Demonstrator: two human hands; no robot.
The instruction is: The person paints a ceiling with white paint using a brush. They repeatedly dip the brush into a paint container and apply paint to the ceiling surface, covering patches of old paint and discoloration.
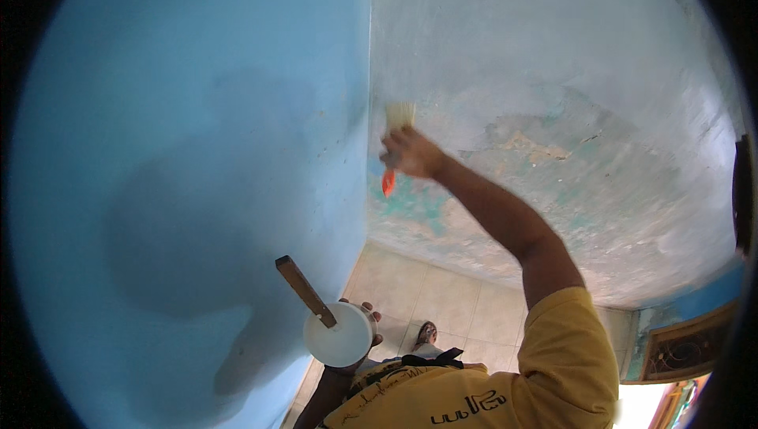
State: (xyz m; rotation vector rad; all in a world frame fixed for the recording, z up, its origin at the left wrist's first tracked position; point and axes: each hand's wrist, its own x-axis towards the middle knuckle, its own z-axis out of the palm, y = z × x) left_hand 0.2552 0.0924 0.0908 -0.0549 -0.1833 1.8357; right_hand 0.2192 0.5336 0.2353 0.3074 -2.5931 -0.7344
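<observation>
My right hand point(412, 151) is closed round a paintbrush point(400, 116) with pale bristles and an orange handle end. The bristles point up, at the grey, patchy wall point(505, 58) close to the corner; whether they touch it I cannot tell. Low down, my left hand point(371, 326) grips a white round tub point(338, 344) from beneath and the side, its fingers curled over the right edge. A flat wooden stick point(305, 291) leans out of the tub toward the upper left. White stuff seems to fill the tub.
A smooth blue wall point(174, 113) stands on the left, with my shadow on it. Green and tan patches point(418, 204) mark the lower grey wall. Pale floor tiles point(450, 295) lie below, with my foot point(426, 333) on them. Wooden framework point(687, 346) is at the lower right.
</observation>
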